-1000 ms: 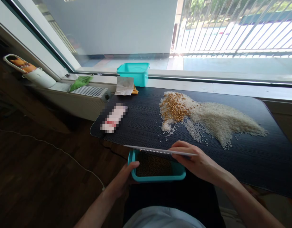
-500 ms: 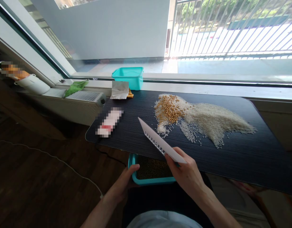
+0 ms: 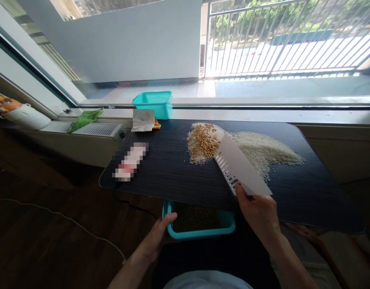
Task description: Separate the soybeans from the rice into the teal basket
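My right hand (image 3: 259,212) is closed around the near end of a flat white plastic panel (image 3: 243,166) with a row of slots along its left edge. The panel slants over the dark table, its far tip beside golden beans (image 3: 207,140) and in front of white rice (image 3: 253,146). At the table's near edge, my left hand (image 3: 159,230) grips the left rim of a turquoise bin (image 3: 199,233), thumb over the rim and fingers hidden below. Dark grains with some golden ones lie inside the bin, partly under the table edge.
Another turquoise bin (image 3: 153,102) stands by the window behind a pale paper packet (image 3: 143,120). A blurred pink-white item (image 3: 131,162) lies at the left of the black table (image 3: 172,176). Left of it are a radiator (image 3: 97,130) and a green cloth (image 3: 86,119).
My right hand has moved the white panel right and forward, from above the bin to the edge of the grain pile. The left hand still grips the bin. The view has shifted slightly.
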`<state>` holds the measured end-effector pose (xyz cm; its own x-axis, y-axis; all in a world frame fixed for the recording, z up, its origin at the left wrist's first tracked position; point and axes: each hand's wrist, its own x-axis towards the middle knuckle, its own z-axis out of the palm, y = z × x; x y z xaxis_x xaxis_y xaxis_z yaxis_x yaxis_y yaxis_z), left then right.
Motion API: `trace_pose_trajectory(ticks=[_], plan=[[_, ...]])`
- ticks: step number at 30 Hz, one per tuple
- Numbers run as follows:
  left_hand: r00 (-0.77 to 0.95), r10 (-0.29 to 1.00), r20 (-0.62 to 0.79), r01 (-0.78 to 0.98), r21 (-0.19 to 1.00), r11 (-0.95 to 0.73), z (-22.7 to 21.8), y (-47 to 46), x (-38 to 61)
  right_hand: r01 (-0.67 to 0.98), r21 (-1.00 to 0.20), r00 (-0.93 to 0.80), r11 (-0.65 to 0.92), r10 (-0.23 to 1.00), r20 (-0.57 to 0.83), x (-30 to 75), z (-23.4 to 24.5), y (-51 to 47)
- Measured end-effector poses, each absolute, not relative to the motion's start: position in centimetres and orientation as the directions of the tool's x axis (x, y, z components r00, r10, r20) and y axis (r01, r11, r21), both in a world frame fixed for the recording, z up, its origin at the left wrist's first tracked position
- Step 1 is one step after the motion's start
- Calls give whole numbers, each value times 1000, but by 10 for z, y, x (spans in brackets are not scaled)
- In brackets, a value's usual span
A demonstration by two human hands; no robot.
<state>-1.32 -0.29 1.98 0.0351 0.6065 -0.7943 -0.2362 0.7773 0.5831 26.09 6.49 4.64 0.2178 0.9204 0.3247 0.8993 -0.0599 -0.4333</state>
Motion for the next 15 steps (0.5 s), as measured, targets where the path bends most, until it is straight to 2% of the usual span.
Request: trace_pose_trajectory(ticks=[3,6,10,15], plan=[[29,601,-798,-231,580,781,16,-3,-11,899,-397,310,-184,908,282,287,41,73],[45,595,-802,-241,569,786,16,-3,-8,888,-399,364,-228,880,306,312,40,86],[98,594,-798,-262,556,789,20,-2,-1,865,-482,331,-138,879,342,332,47,97],[114,580,-807,-252,541,802,23,0,7,774,-631,290,-50,914,284,328,60,95]])
